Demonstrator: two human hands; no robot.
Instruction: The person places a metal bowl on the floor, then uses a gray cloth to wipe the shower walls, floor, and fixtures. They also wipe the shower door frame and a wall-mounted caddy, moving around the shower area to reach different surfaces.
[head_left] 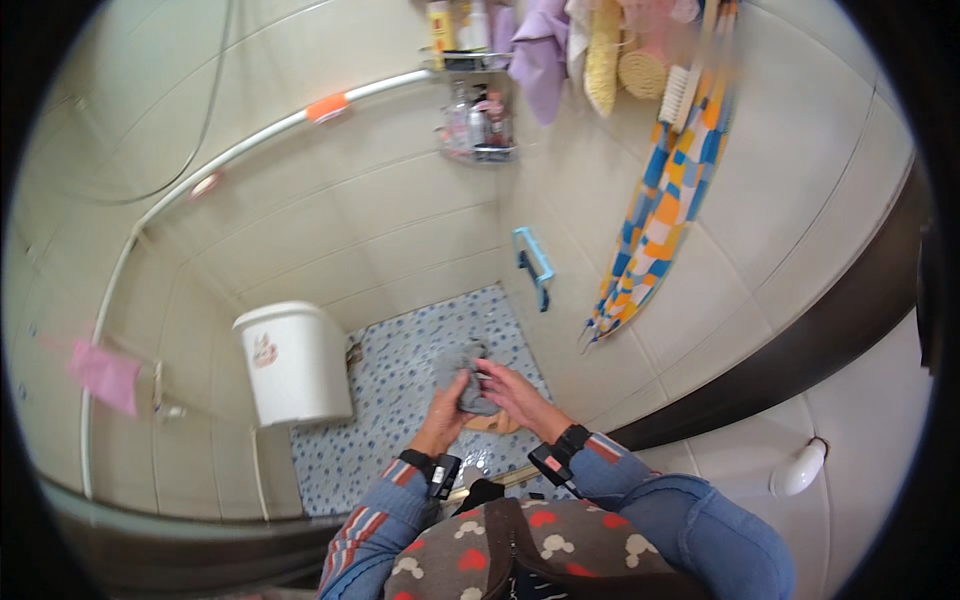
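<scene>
Dotted floor (390, 410), grey cloth (462, 357) between hands (522, 398)

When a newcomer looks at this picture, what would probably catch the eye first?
Probably the blue-and-orange patterned cloth hanging along the right wall. Next, perhaps, the white container at the left of the blue-spotted floor, and the grey cloth between the left grip and the right grip, near the middle.

White bin (300, 372), pink cloth (107, 377), bottles (478, 125) on corner rack (492, 155).
</scene>
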